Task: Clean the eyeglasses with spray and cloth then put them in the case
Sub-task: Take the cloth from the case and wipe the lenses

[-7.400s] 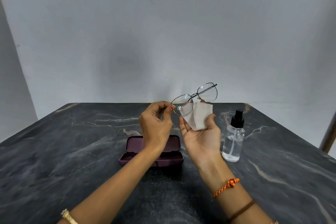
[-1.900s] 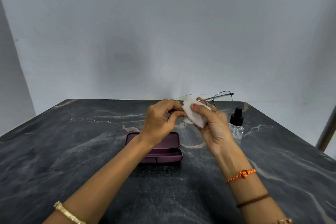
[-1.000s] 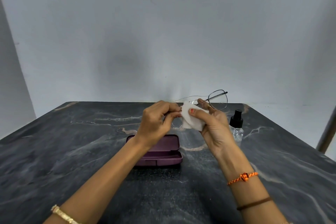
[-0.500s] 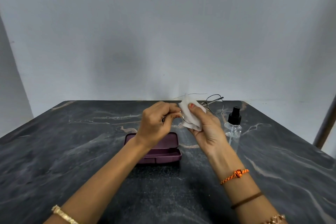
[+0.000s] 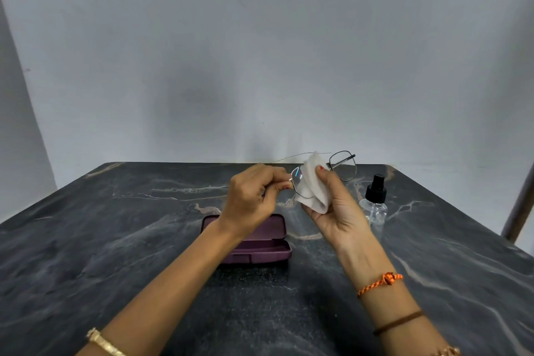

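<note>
A plum-purple case sits on a black, pale-veined marble table; the white cloth looks faintly greyish.

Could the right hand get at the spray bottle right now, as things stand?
Probably not at once: the right hand is busy holding the cloth on the eyeglasses. The spray bottle stands upright just beside it with nothing between, so the way is free once the cloth is released.

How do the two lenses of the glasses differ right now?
The left lens is partly wrapped by the white cloth that the right hand pinches; the right lens is bare. The left lens sits lower, near the left hand; the right lens is higher and farther. Both have thin dark rims.
</note>
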Available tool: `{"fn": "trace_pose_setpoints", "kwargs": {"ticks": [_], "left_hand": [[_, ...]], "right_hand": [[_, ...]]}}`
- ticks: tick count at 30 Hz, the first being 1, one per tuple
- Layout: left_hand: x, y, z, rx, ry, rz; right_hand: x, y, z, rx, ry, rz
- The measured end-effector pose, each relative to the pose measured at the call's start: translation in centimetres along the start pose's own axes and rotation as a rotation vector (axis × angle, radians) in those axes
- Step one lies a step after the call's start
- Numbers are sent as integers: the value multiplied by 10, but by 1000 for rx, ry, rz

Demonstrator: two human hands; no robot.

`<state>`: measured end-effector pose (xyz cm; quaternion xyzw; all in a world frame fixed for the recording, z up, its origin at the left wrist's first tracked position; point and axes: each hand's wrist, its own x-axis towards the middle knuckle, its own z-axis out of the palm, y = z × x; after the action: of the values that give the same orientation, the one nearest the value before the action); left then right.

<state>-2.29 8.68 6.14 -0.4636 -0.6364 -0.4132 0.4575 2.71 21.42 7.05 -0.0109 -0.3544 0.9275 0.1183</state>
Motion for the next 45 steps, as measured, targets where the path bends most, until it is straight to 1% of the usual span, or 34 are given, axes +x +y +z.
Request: {"fn": "trace_pose_setpoints", "kwargs": {"ticks": [3,7,12,15,22,29,31,33,37,39,43,45], "left_hand": [[-2,0,0,18,-24,32],[0,-1,-3,33,-39,61],[4,-5,-9,54,-52,8],[6,-6,-12,47,-27,-15],[10,-4,-18,6,1,-111],[7,-11,-23,-3,50,-151],[7,-11,-24,-36,63,-196],[5,-8,-24,-103,73,-287],[0,-4,-23,-302,49,-550],[0,-4,-25,-334,32,-599],[4,0,-26,-274,47,-579],[5,1,-28,-139,67,-439]], "right_hand": [[-3,3,2,5,-31,1],[-2,2,3,-90,-52,4],[-1,-1,1,-208,-69,-11],[0,-2,1,-257,-77,-31],[-3,-10,-1,-238,-128,-2],[2,-3,-4,-186,-128,9],[1,-3,-2,-156,-149,-3],[1,-3,-1,-157,-158,-24],[0,1,-1,-221,-95,-43],[-1,2,-2,-254,-78,-66],[-5,-3,2,-306,-92,-120],[-7,-4,3,-295,-107,-153]]}}
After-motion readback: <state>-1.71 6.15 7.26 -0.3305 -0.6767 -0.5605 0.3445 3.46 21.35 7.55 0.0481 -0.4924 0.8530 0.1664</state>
